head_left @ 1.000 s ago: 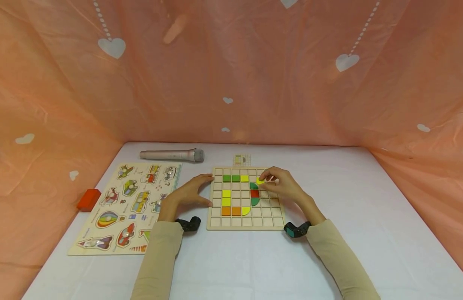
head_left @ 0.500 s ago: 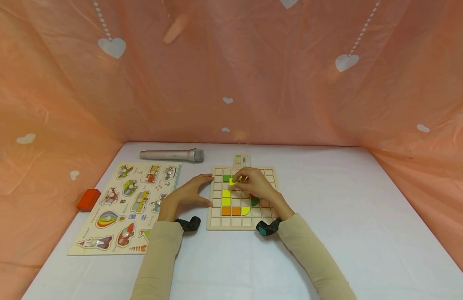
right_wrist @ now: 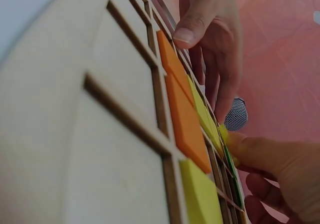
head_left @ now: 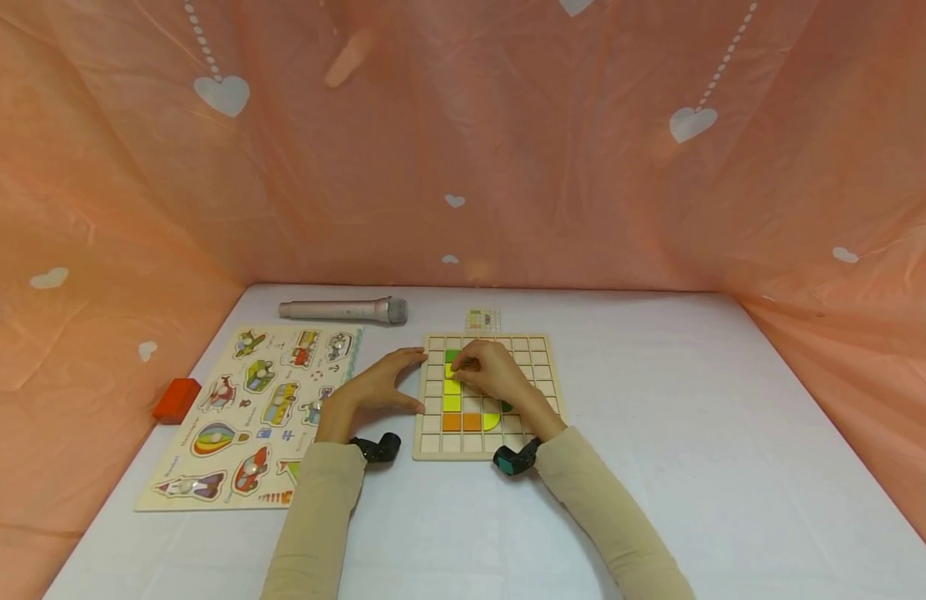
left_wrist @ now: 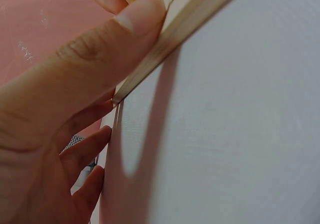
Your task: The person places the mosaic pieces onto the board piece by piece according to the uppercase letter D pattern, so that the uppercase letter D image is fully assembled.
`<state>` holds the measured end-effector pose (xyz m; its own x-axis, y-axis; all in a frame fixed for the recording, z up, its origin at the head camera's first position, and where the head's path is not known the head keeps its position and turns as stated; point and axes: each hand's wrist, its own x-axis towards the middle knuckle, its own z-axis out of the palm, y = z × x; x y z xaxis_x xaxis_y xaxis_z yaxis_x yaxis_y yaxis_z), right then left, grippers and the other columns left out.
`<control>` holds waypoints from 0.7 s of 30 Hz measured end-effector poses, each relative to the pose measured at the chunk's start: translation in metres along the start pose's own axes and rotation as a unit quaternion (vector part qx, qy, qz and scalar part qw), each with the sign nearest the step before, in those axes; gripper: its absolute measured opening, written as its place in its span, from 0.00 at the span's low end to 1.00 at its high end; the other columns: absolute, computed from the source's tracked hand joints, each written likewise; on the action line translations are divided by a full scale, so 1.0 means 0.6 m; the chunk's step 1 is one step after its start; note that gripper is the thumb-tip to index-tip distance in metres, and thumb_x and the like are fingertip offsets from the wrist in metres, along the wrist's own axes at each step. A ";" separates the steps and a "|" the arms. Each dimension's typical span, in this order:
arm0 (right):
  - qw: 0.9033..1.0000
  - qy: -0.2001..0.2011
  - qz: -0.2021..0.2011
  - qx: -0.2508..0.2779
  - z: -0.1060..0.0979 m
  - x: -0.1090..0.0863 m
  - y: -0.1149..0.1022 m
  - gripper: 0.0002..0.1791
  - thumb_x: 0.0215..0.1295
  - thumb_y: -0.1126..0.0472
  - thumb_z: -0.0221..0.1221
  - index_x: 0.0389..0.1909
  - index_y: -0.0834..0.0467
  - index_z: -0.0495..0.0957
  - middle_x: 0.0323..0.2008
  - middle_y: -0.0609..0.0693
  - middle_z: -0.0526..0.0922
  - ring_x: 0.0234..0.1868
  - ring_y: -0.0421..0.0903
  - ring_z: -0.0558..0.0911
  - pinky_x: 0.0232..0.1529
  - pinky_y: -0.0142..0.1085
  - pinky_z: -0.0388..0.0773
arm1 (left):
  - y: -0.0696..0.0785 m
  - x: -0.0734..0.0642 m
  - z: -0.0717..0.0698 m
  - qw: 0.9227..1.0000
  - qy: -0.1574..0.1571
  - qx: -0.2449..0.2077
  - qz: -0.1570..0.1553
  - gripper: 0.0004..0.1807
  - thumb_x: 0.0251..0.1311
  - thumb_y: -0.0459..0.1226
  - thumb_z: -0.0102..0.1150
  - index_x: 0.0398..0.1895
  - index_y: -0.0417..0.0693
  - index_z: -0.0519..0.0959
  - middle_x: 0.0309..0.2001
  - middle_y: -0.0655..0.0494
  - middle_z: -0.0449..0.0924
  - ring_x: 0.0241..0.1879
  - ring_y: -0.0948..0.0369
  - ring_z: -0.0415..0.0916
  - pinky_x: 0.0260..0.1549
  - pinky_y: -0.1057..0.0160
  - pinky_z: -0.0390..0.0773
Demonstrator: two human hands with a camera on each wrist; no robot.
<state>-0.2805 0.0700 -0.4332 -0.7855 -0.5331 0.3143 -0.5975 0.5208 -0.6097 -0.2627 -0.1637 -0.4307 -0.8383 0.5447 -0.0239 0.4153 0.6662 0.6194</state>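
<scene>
The wooden grid board (head_left: pixel 473 457) lies flat on the table with coloured tiles in its cells. My right hand (head_left: pixel 496 372) pinches a yellow square tile (head_left: pixel 450 372) between thumb and fingertips, over the cell below a green tile (head_left: pixel 452 356) in the left part of the grid. Two yellow squares (head_left: pixel 452 403) and two orange squares (head_left: pixel 472 422) sit nearby, with a rounded yellow tile (head_left: pixel 491 422) beside the orange ones. Along the board's left edge rests my left hand (head_left: pixel 380 383), thumb and fingers spread and touching the rim. The right hand hides several tiles.
A small pattern card (head_left: pixel 483 319) lies just behind the board. Farther left are a silver microphone (head_left: pixel 342 311), a picture puzzle board (head_left: pixel 237 462) with knobbed pieces, and a red block (head_left: pixel 177 401). A pink curtain (head_left: pixel 568 183) surrounds the table.
My right hand has carried the yellow square leftward across the board, from the upper right to the left column, and down into line with the other yellow squares. The left hand stays put.
</scene>
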 end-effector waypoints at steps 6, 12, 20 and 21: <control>1.000 0.000 0.004 -0.017 0.007 0.002 0.002 0.03 0.55 0.63 0.66 0.31 0.58 0.85 0.33 0.49 0.83 0.30 0.40 0.77 0.32 0.28 0.75 | 0.003 -0.002 -0.002 1.000 -0.002 -0.001 0.002 0.48 0.43 0.44 0.73 0.67 0.36 0.60 0.69 0.39 0.54 0.69 0.44 0.49 0.68 0.46 0.50; 1.000 0.007 0.012 -0.021 0.008 0.000 0.002 0.03 0.55 0.63 0.66 0.31 0.57 0.85 0.34 0.49 0.82 0.29 0.40 0.75 0.29 0.28 0.73 | 0.001 -0.002 -0.002 1.000 -0.002 0.003 0.003 0.49 0.43 0.45 0.73 0.67 0.36 0.60 0.69 0.39 0.54 0.69 0.44 0.49 0.68 0.46 0.50; 0.999 0.010 0.017 -0.025 0.008 -0.004 0.000 0.04 0.56 0.63 0.65 0.32 0.58 0.86 0.34 0.49 0.80 0.34 0.43 0.76 0.33 0.31 0.75 | -0.001 0.000 0.000 1.000 0.000 0.009 0.008 0.49 0.43 0.45 0.73 0.67 0.35 0.60 0.69 0.39 0.55 0.69 0.43 0.50 0.67 0.46 0.51; 0.999 0.011 0.017 -0.029 0.008 -0.004 0.000 0.04 0.56 0.63 0.65 0.32 0.57 0.86 0.34 0.49 0.80 0.34 0.43 0.76 0.33 0.31 0.76 | -0.001 0.000 0.000 1.000 0.000 0.009 0.008 0.49 0.43 0.45 0.73 0.66 0.35 0.60 0.69 0.39 0.55 0.69 0.43 0.50 0.67 0.46 0.51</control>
<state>-0.2776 0.0684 -0.4373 -0.8083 -0.5005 0.3100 -0.5784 0.5767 -0.5770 -0.2630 -0.1641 -0.4315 -0.8319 0.5547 -0.0144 0.4343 0.6671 0.6052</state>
